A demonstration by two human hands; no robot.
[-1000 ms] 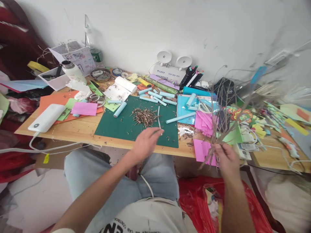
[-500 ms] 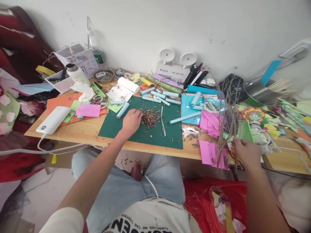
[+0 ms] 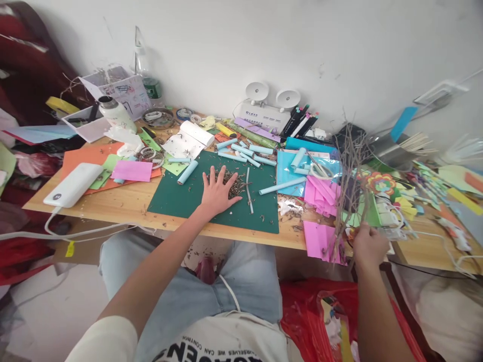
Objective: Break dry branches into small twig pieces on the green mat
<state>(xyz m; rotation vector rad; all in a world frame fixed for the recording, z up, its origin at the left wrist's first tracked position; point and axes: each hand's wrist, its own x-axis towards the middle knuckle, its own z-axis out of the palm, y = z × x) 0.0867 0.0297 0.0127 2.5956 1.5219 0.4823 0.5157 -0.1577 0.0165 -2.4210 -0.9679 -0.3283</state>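
Note:
My left hand (image 3: 218,195) lies palm down with fingers spread over a pile of short, dry brown twig bits (image 3: 237,185) and covers part of it. The pile rests on a green cutting mat (image 3: 181,201). To its right is a thin pale blue-grey strip (image 3: 249,190). At the right, my right hand (image 3: 369,246) is closed, its fingers around a thin brown twig (image 3: 366,203) at the side of a bundle of long bare twigs (image 3: 345,196). Pink paper (image 3: 320,240) lies under the bundle's lower end.
Several light blue paper tubes (image 3: 241,150) lie behind the pile. White-handled scissors (image 3: 320,168) rest on a blue packet (image 3: 285,173). A white power bank (image 3: 73,185) with a cable sits at the left, near a white bottle (image 3: 116,114). A red plastic bag (image 3: 302,306) is below the table.
My left hand has opened from a bent-finger pinch at the pile's left side and spread flat over it. My right hand has shifted slightly left and nearer me.

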